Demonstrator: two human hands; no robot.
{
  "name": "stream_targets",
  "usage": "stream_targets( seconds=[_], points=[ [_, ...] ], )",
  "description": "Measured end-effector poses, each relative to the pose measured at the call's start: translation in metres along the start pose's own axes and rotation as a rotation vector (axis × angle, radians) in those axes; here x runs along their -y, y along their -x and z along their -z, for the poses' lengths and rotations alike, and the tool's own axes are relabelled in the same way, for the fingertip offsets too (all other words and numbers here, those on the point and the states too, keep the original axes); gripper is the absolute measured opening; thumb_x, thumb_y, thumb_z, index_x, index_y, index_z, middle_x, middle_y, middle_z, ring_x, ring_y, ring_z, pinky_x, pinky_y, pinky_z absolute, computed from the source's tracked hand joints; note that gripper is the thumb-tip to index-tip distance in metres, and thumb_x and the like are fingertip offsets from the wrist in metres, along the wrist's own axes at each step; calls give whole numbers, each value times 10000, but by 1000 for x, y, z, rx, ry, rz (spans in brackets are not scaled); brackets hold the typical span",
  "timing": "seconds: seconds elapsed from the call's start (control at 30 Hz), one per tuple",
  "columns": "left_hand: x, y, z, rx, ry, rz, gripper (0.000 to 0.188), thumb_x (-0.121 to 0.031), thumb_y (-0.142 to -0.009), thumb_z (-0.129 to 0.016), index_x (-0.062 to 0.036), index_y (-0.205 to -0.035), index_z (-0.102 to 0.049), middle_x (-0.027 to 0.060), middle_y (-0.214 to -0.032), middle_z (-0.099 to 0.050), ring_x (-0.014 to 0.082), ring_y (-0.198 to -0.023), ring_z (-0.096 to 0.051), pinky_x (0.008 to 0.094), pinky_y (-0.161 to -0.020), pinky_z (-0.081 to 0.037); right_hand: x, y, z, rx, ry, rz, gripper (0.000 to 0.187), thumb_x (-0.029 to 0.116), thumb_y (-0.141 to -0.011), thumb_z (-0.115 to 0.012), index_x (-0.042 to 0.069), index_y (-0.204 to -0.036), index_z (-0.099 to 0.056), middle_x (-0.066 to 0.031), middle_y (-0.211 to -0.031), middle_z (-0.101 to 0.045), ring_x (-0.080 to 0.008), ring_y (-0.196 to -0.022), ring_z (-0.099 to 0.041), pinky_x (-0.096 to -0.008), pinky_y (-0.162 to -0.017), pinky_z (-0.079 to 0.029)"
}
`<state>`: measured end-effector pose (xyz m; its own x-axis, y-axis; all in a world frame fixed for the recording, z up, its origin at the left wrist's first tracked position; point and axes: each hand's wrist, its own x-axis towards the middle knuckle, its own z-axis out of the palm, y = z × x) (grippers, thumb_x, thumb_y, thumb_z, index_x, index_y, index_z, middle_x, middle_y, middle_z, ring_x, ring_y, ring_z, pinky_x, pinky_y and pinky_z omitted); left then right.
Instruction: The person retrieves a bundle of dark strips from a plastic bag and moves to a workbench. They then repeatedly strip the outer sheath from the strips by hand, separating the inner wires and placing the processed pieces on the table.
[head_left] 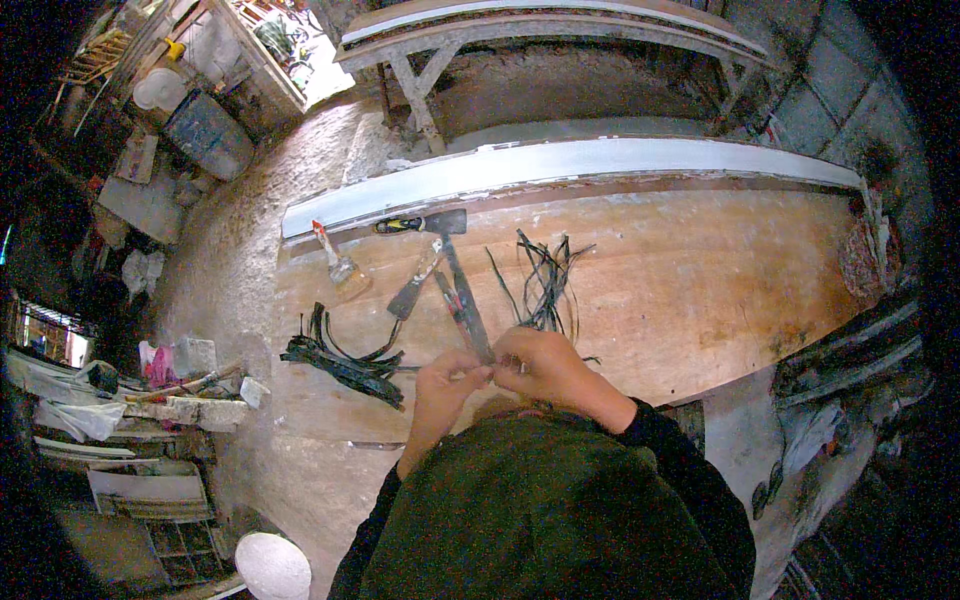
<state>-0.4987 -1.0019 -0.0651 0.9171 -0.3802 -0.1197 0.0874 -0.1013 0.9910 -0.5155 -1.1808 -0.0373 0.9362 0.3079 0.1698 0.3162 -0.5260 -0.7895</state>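
Observation:
My left hand and my right hand meet at the near edge of the wooden tabletop, fingers pinched together. Whatever is between the fingertips is too small to make out. Left of my left hand lies a bundle of dark strips, one strand trailing toward that hand. Beyond my right hand, thinner dark strips are spread loosely. A long dark-handled tool, hammer-like in shape, points down toward my fingers. Beside it are a scraper with a dark blade and a paintbrush with a red-and-white handle.
A long white-faced board runs along the table's far edge, near a yellow-and-black handled tool. Behind stands a wooden bench. A blue barrel is at far left, a round white lid-like thing at lower left.

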Motion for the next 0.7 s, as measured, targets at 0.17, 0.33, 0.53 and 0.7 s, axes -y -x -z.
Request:
stream_targets(
  seconds=[0.17,0.33,0.53,0.7],
  points=[
    [-9,0,-4,-9,-41,2,47,-33,-765,-567,-18,-745,-528,51,-714,-558,122,-636,-534,241,-611,-452,8,-2,-5,-1,145,-10,281,310,-711,-579,81,-864,-524,-107,-795,-547,-296,-671,-558,-393,-555,-443],
    [0,0,-4,49,145,135,77,-84,-786,-552,-15,-800,-523,36,-773,-554,121,-695,-523,234,-670,-433,-1,-2,-12,-48,126,-32,271,304,-707,-578,79,-850,-529,-109,-807,-553,-304,-685,-561,-391,-566,-447],
    [-19,8,6,31,194,46,127,-135,-809,-518,-9,-812,-524,46,-832,-540,159,-807,-509,279,-764,-400,-44,4,-11,-75,209,-285,259,290,-658,-604,53,-750,-554,-129,-715,-559,-311,-684,-556,-387,-578,-439],
    [3,18,80,-264,827,-228,204,-169,-803,-492,-32,-954,-503,81,-845,-551,219,-841,-518,364,-855,-374,-103,33,1,-106,352,-565,257,290,-622,-607,46,-685,-559,-141,-675,-561,-316,-658,-546,-397,-571,-427]
  ],
)
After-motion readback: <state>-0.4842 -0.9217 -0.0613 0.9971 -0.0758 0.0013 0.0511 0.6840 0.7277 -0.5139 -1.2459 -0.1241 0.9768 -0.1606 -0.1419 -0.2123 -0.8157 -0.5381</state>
